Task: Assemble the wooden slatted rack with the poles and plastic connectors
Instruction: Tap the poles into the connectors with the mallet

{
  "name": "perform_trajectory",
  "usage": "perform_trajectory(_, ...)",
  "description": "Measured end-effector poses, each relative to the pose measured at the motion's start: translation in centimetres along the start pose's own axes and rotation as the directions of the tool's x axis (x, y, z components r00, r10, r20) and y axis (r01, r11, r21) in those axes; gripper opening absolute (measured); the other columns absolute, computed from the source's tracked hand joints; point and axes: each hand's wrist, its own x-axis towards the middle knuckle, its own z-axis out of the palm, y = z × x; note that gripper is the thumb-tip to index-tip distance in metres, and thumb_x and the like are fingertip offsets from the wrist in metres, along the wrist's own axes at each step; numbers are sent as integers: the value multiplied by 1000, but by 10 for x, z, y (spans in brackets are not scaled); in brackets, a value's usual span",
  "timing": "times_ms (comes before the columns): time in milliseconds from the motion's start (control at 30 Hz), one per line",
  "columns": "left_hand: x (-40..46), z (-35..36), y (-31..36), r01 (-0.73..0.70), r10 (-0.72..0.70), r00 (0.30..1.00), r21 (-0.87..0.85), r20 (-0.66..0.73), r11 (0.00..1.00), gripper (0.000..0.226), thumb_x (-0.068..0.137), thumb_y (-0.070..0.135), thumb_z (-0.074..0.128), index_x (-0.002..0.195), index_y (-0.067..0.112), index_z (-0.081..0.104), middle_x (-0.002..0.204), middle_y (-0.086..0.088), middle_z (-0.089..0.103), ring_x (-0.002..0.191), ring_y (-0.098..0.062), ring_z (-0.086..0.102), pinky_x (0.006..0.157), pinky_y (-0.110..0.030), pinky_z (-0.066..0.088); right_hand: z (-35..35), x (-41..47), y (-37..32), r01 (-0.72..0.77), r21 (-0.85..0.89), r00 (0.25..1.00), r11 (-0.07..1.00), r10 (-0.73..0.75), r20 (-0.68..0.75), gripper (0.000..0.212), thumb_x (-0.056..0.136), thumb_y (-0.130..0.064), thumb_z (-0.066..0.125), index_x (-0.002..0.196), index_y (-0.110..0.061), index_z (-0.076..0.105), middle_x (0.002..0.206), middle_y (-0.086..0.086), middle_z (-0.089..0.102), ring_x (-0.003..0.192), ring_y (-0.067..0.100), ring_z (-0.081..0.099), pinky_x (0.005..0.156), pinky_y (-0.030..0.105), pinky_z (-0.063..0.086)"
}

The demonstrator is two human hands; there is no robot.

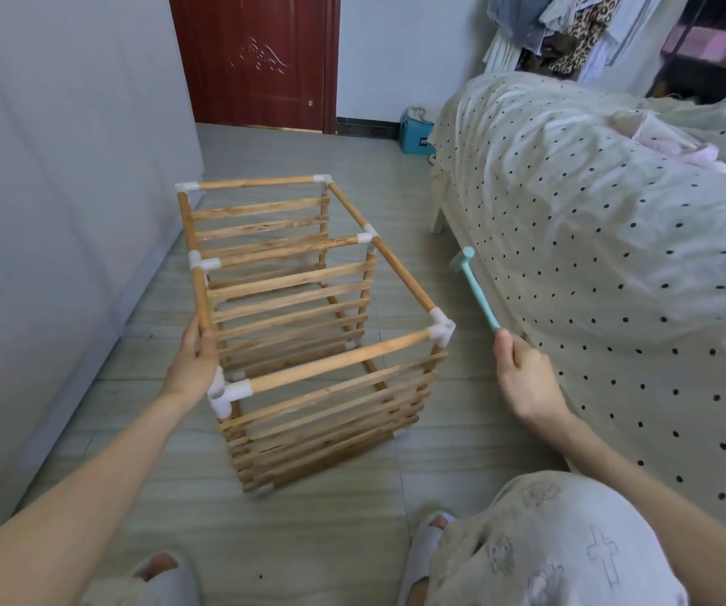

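The wooden slatted rack (304, 308) stands on the floor in the middle of the head view, its poles joined by white plastic connectors. My left hand (195, 360) grips the left upper pole just above the near-left connector (225, 393). The near-right connector (442, 330) caps the other end of the front pole (339, 363). My right hand (525, 378) holds the handle end of a light blue plastic mallet (475, 286), raised to the right of the rack with its head pointing away from me.
A bed (593, 238) with a dotted cover runs along the right, close to the mallet. A grey wall (46, 212) lies to the left, a red door (256, 59) at the back. A teal box (416, 133) sits by the bed's far corner. My slippered feet are at the bottom.
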Motion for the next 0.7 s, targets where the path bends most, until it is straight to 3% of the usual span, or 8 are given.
perform_trajectory(133,-6,-14,9,126,-111,989,-178,94,976,43,104,32,28,146,42,24,135,9,45,120,-19,48,90,-37,44,-7,10,-52,133,-213,886,968,-20,463,42,102,-33,25,62,-23,35,67,5,44,73,27,45,65,31,34)
perform_trajectory(233,-2,-28,8,199,-157,972,-254,177,947,42,104,26,31,142,42,33,135,7,52,116,-21,55,81,-33,49,6,9,-104,290,-81,777,954,-185,602,44,102,-35,29,63,-22,40,60,-3,41,57,13,40,56,25,31)
perform_trajectory(333,-6,-36,9,237,-170,961,-334,218,912,44,101,15,37,142,31,38,131,4,55,114,-21,55,77,-31,48,23,-2,-151,314,287,800,905,-415,434,47,101,-37,33,58,-19,38,48,-10,35,46,5,32,50,21,28)
perform_trajectory(400,-14,-36,11,254,-179,959,-384,221,888,43,100,13,41,141,26,37,126,0,56,109,-20,55,76,-31,46,44,-22,-161,240,466,857,852,-411,312,46,100,-38,32,58,-20,38,48,-8,35,46,7,32,49,22,29)
perform_trajectory(433,-15,-37,10,261,-179,957,-411,227,873,43,99,14,42,141,24,37,123,-1,57,106,-19,55,76,-31,46,61,-33,-155,209,465,856,860,-391,339,47,100,-40,31,58,-21,37,50,-5,38,49,10,36,52,27,31)
perform_trajectory(533,-19,-39,6,276,-189,956,-473,223,837,35,99,16,42,133,22,43,106,5,62,93,-12,57,76,-31,45,103,-74,-123,185,163,779,969,-246,577,43,102,-36,28,61,-26,34,66,8,52,70,23,48,64,32,31)
perform_trajectory(600,-17,-38,3,287,-205,955,-499,214,817,32,101,14,37,132,21,44,110,5,60,92,-10,57,78,-32,44,103,-78,-126,206,195,824,959,-277,494,42,102,-31,30,60,-28,33,60,0,45,65,19,43,61,31,28)
perform_trajectory(700,-17,-32,1,319,-227,944,-486,238,814,33,102,13,31,132,20,44,108,5,60,91,-10,56,74,-30,44,89,-80,-146,313,442,887,841,-425,181,40,102,-27,30,62,-27,34,54,-6,40,54,13,39,55,31,33)
